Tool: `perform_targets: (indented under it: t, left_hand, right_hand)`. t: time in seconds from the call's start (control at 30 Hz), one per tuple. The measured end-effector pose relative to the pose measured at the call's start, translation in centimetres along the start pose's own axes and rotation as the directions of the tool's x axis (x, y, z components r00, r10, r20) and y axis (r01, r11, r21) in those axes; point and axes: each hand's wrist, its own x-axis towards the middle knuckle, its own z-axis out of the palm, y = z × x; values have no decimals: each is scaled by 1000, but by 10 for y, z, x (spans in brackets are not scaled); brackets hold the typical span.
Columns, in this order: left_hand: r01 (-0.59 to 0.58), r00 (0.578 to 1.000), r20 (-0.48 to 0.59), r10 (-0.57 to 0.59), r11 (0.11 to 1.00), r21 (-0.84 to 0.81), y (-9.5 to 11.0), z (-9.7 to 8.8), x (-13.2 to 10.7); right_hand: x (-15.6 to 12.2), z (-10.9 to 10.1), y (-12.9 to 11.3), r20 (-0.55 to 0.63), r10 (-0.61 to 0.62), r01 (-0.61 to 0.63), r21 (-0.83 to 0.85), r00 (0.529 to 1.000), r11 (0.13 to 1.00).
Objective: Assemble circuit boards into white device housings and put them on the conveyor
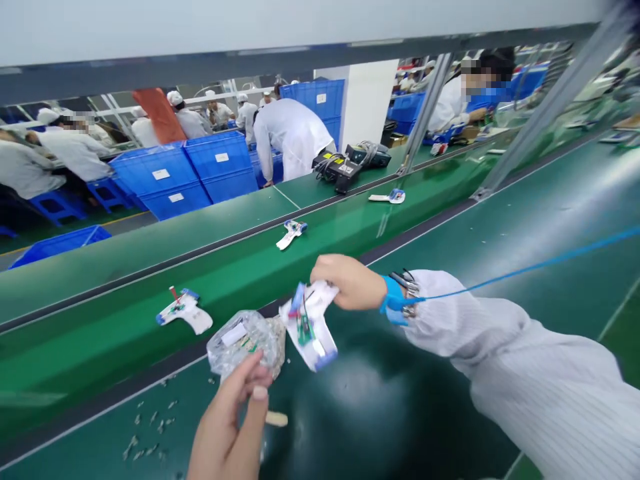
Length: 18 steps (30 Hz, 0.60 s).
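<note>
My right hand is closed on a white plastic device half with a blue tip and a green circuit board showing inside; it hangs above the dark green bench. A blue wrist strap with a blue cord circles that wrist. My left hand sits low in the middle, fingers pinched on a clear plastic bag of small parts, just left of the device.
A green conveyor belt runs across, carrying three similar white devices. Small loose bits lie on the bench at lower left. Blue crates and workers in white coats stand beyond. Metal frame posts rise at right.
</note>
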Motion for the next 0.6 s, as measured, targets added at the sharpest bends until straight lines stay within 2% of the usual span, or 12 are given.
perform_targets:
  t: [0.07, 0.1, 0.17, 0.23, 0.27, 0.33, 0.4, 0.43, 0.47, 0.53, 0.6]
  left_hand:
    - [66, 997, -31, -71, 990, -128, 2, -1, 1]
    - [108, 994, 5, -109, 982, -152, 5, -2, 0]
    - [206, 969, 165, -182, 968, -141, 11, -6, -2]
    - [258, 915, 350, -200, 958, -127, 17, -10, -6]
    - [264, 894, 407, -188, 954, -139, 19, -12, -8]
    - [252, 889, 434, -146, 947, -198, 19, -16, -12]
    - [224, 915, 392, -99, 932, -286, 14, -18, -17]
    - [212, 928, 364, -81, 917, -337, 9, -18, -20]
    - [205, 939, 338, -67, 896, -393, 3, -17, -22]
    - [206, 954, 295, -53, 832, -515, -7, -12, -26]
    - [201, 967, 251, -48, 752, -628, -15, -4, -27]
  right_hand:
    - [-6, -1, -29, 33, -205, 201, 95, 978, 975]
    - [-8, -2, -40, 34, -293, 286, 136, 956, 949]
    - [-10, -5, -55, 9, -424, 415, 187, 906, 890]
    - [-8, -9, -62, -5, -510, 499, 222, 860, 838]
    - [-6, -12, -63, 7, -535, 516, 251, 845, 819]
    - [-3, -15, -64, 66, -558, 503, 358, 827, 787]
    - [-1, -16, -63, 143, -567, 425, 521, 811, 740]
    - [-1, -13, -63, 191, -569, 347, 625, 800, 699]
    - [-2, -10, -63, 251, -579, 216, 757, 776, 617]
    - [-6, 3, -64, 350, -641, -167, 929, 683, 330]
    - [-14, 21, -69, 357, -729, -484, 874, 584, 41]
